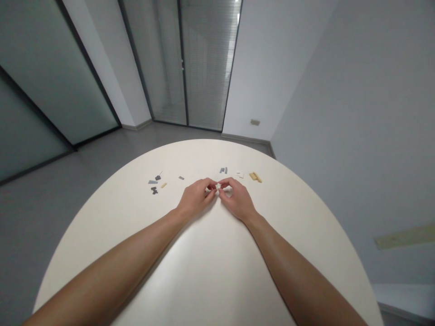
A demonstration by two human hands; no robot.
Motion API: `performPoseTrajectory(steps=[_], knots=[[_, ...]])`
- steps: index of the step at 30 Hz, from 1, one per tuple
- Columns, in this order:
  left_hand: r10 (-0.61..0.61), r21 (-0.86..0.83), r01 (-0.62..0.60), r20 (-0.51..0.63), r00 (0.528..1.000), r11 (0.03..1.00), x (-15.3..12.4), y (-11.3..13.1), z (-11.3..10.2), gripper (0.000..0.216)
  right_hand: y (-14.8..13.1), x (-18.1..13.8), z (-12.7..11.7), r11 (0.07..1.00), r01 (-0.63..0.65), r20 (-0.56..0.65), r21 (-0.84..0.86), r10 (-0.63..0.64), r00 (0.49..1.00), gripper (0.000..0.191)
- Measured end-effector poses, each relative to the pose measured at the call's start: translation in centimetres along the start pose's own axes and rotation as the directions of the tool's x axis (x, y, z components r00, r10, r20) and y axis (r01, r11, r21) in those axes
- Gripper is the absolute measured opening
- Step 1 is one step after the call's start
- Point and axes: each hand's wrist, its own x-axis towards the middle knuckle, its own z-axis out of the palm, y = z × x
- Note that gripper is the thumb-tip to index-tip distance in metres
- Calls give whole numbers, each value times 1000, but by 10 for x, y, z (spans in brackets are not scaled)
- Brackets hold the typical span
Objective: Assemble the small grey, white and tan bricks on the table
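Note:
Near the middle of the round white table, both my hands meet around a small white building piece. My left hand pinches it from the left with thumb and forefinger. From the right, my right hand grips the same piece between its fingertips. The fingers cover much of it, so its exact shape does not show. Just beyond my hands lie small grey pieces and a flat white piece.
Tan pieces lie at the right. Left of my hands are a lone grey piece, dark grey pieces, a light grey piece and a small tan piece. A glass door and walls stand beyond the table.

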Motion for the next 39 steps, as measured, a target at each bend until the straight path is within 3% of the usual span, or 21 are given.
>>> performPoseTrajectory(steps=[13, 23, 33, 39], knots=[[-6, 32, 6, -10, 1000, 999, -1, 2, -1, 14, 0, -1, 0, 999, 3, 18, 37, -3, 1000, 14], [72, 24, -73, 7, 997, 997, 1, -2, 1, 14, 1, 0, 3, 1000, 13, 28, 13, -13, 1000, 26], [20, 49, -20, -5, 1000, 999, -1, 3, 0, 15, 0, -1, 3, 999, 7, 34, -33, -5, 999, 32], [-16, 59, 17, -9, 1000, 998, 0, 3, 0, 16, 2, -1, 4, 1000, 4, 7, -27, -4, 1000, 26]])
